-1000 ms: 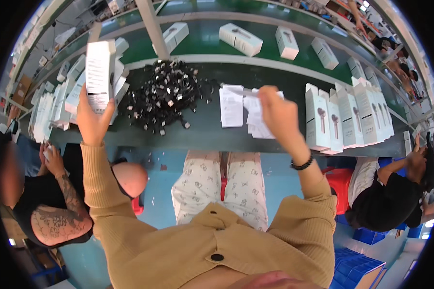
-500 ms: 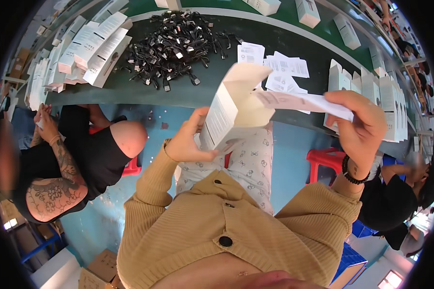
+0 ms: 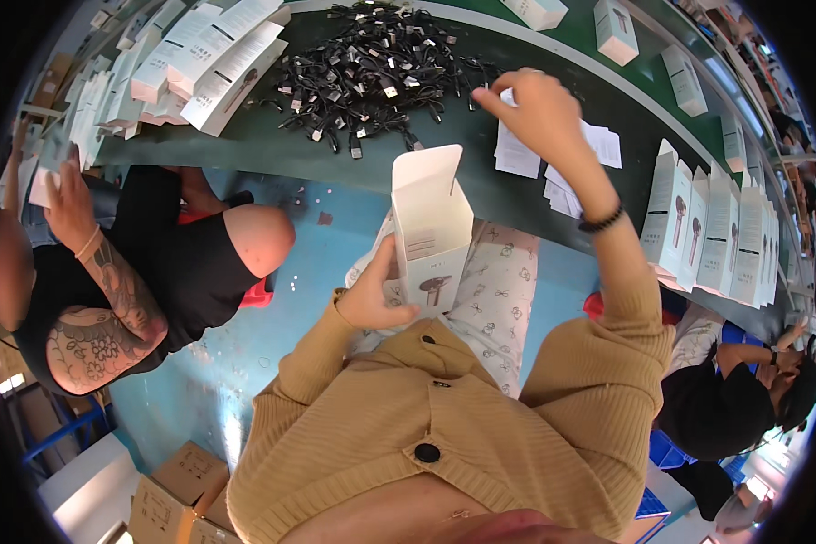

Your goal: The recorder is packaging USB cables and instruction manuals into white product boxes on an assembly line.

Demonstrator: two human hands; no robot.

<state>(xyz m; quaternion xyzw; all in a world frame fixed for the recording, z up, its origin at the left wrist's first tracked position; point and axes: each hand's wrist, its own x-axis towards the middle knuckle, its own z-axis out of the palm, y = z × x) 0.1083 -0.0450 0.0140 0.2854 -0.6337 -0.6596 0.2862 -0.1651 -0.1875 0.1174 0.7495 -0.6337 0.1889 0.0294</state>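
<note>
My left hand [image 3: 372, 295] grips a white carton [image 3: 437, 276] by its left side and lower part, over my lap. The carton's top is open with its flap raised, and a printed picture of a dark device shows on its front. Inside, part of a printed paper [image 3: 422, 245] is visible against the wall. My right hand [image 3: 539, 118] reaches over the table, above white printed leaflets [image 3: 517, 156] and just right of a heap of black cables [image 3: 372, 77]. Its thumb stands apart from the fingers, and nothing shows in it.
White cartons [image 3: 213, 50] are stacked at the table's left, and more cartons [image 3: 707, 218] stand in a row at the right. Several cartons [image 3: 616, 32] sit along the far green strip. A person [image 3: 136, 299] sits close on my left. Cardboard boxes [image 3: 177, 485] are at lower left.
My right hand has left the carton's mouth and moved up and left over the table, the leaflet no longer in it. Printed paper now shows inside the carton, which has turned its front toward me.
</note>
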